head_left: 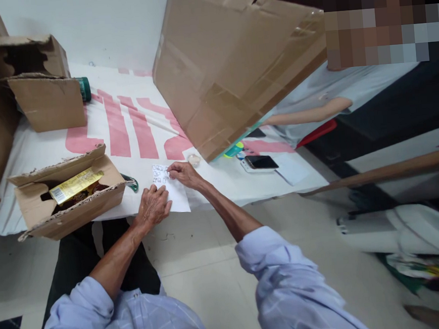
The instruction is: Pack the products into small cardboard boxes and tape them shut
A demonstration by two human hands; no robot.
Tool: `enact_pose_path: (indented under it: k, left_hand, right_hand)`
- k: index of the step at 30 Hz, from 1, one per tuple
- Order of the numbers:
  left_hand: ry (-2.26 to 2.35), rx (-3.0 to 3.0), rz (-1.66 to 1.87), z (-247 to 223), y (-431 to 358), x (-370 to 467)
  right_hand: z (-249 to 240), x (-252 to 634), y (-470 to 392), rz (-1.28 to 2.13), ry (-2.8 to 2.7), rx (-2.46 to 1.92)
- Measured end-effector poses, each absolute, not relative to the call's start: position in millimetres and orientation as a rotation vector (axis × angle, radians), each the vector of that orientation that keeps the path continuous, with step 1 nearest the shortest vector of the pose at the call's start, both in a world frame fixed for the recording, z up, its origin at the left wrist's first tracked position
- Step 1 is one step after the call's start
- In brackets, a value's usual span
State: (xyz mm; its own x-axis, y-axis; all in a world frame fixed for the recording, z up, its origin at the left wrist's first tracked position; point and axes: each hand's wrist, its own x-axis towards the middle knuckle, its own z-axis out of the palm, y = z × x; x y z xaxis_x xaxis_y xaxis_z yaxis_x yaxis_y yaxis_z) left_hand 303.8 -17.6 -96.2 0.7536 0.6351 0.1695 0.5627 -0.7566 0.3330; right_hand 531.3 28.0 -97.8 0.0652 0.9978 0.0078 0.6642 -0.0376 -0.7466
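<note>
At the paper's twelve o'clock, our right hand is pinched, contents unclear, likely needing our loosely spread left hand for steadiness.

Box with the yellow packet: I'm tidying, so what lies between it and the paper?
In the head view, a green item lies by the box, then tablecloth, partly covered by the left hand.

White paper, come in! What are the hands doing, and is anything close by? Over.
Left hand resting on white paper. Right hand at its marked part, fingers pinched. Open cardboard box off to the left, not touching it. Over.
</note>
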Motion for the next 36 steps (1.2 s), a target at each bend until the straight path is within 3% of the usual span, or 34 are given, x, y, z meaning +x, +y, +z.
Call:
enact_pose_path:
  k: [10, 36]
  left_hand:
    - [0.935, 2.649, 0.414, -96.8, -16.8, 303.6]
    - [0.949, 2.627, 0.445, -100.1, -16.4, 303.2]
  right_hand:
    - [-89.3, 521.7, 28.2, 0.505, -1.985, -1.968]
    - [-92.3, 525.5, 29.2, 0.377, -2.074, -1.968]
